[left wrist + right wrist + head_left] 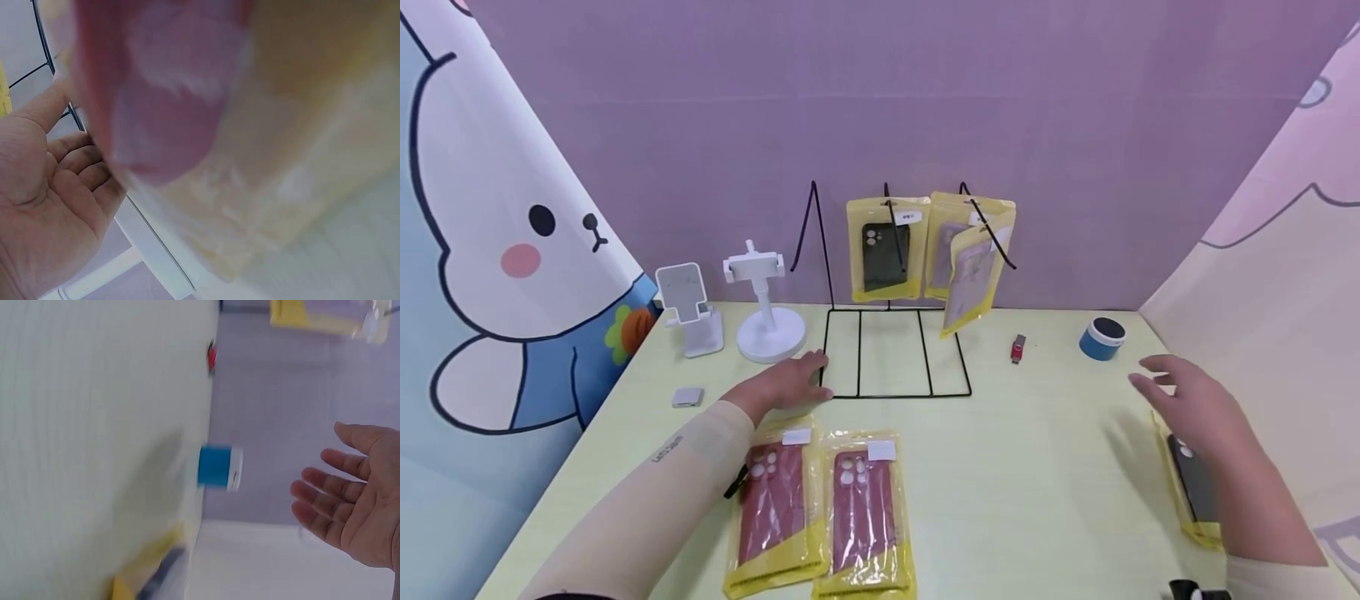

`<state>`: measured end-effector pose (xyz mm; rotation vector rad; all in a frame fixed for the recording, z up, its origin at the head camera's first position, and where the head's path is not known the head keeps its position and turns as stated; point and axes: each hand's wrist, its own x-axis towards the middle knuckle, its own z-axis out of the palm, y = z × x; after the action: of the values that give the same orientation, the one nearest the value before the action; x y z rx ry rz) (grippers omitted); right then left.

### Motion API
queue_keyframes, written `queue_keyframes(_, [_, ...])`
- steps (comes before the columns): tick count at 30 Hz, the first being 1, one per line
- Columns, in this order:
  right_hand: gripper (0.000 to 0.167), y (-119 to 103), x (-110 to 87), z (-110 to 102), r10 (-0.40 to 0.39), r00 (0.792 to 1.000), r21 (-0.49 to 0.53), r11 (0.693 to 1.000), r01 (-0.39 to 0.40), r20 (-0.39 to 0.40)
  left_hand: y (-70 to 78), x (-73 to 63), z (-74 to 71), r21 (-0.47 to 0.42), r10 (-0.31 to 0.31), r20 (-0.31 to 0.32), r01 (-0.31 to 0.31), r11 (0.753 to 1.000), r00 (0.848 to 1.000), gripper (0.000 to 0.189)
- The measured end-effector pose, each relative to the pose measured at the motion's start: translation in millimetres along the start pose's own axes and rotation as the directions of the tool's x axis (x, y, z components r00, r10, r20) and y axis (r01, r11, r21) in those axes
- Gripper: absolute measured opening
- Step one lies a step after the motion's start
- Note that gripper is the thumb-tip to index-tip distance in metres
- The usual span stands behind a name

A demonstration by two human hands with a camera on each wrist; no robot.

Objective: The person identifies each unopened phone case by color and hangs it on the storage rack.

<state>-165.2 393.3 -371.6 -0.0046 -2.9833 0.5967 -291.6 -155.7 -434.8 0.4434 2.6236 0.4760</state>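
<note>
My left hand [786,385] reaches to the left edge of a black wire display rack [917,397], with thumb and fingers spread at the base wire. In the left wrist view, the left hand [59,181] shows its palm, partly covered by a blurred phone case package [175,94] close to the camera. Below that forearm lie two yellow-edged pouches with red phone cases, a left pouch [775,508] and a right pouch [863,517]. My right hand [1202,412] hovers over the right side, fingers loosely bent and holding nothing. Under it lies a pouch with a dark case [1195,483].
A pouch with a black case [886,254] and pouches with pale purple cases [973,275] hang on the rack's hooks. White phone stands [771,333] are at back left, near a small grey square [688,397]. A red USB stick [1017,348] and blue round container [1102,340] stand right.
</note>
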Motion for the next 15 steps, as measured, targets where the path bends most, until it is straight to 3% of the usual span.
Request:
queue_keyframes(6, [0.072,52,3.5,-6,0.100,0.990,-0.067,0.993,-0.093,0.103,-2.1,1.3,0.7,-0.002,0.004,0.003,-0.004,1.000,1.000,0.075])
queue_keyframes(9, [0.077,72,1.7,-6,0.142,0.975,-0.066,0.989,-0.133,0.170,-1.6,1.7,0.8,0.000,0.022,-0.001,-0.022,1.000,1.000,0.074])
queue_keyframes(15, [0.083,100,2.7,1,0.166,0.944,-0.122,0.983,-0.136,0.285,-1.3,1.5,1.1,0.004,0.020,-0.009,-0.020,1.000,1.000,0.074])
